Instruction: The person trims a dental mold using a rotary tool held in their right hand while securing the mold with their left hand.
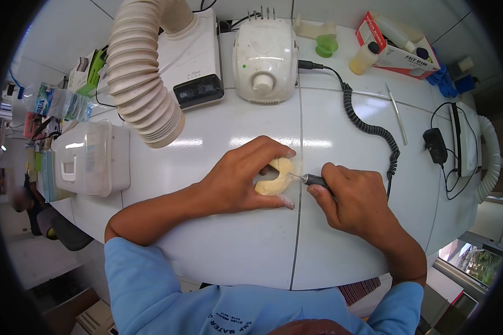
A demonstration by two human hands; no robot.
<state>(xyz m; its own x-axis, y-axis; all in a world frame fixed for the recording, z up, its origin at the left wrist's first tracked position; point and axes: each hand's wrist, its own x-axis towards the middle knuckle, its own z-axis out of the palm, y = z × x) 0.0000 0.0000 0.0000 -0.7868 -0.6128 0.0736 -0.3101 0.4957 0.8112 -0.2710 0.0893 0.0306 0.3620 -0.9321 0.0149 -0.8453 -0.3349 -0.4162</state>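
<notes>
My left hand [237,176] grips a pale yellow, horseshoe-shaped dental cast [275,184] over the white tabletop, thumb at its near end and fingers at its far end. The fingertips and thumb look dusted with white powder. In my right hand [356,198] is a dark rotary handpiece [316,180], held like a pen. Its thin metal bur [295,175] points left and meets, or nearly meets, the outer edge of the cast. Past the hands stands a white control box [265,61] with a round knob, a green light and several burs upright on top.
A ribbed suction hose [142,78] hangs at the far left beside a white unit [190,61]. A coiled black cord [369,125] runs down the right. A clear plastic case [95,159] stands left; a metal tool [397,114], a small bottle [364,58] and a carton [402,47] lie right.
</notes>
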